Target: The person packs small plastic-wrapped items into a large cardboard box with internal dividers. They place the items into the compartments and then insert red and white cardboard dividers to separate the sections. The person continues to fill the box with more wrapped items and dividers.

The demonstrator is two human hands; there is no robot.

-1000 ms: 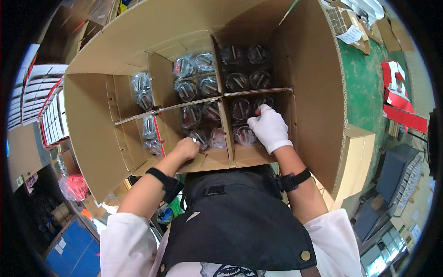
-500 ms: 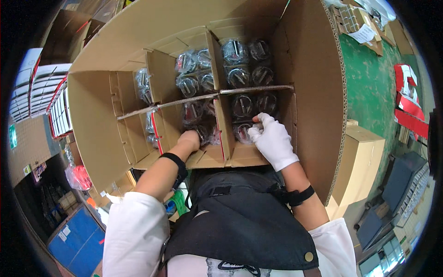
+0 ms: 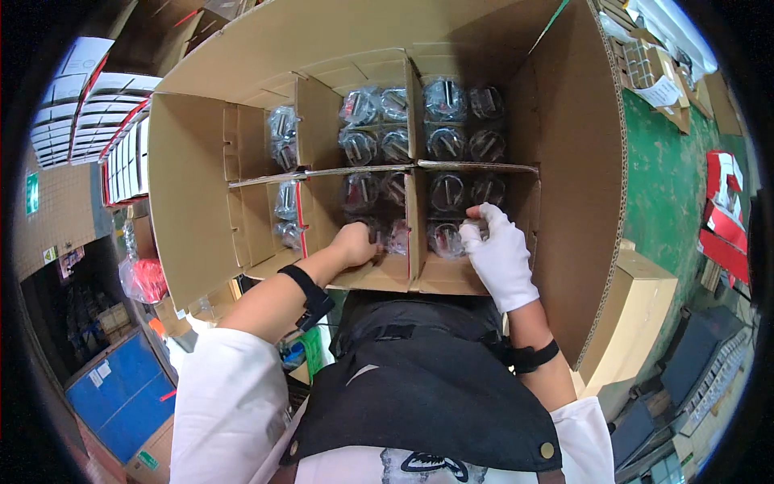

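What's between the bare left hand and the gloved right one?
In the head view, going from the left hand to the right hand: a plastic-wrapped piece, the cardboard divider, then a second plastic-wrapped piece.

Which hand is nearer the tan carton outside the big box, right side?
Right. The gloved right hand is at the near-right compartment, the big box's right wall between it and the carton. The bare left hand is farther left, at the next compartment.
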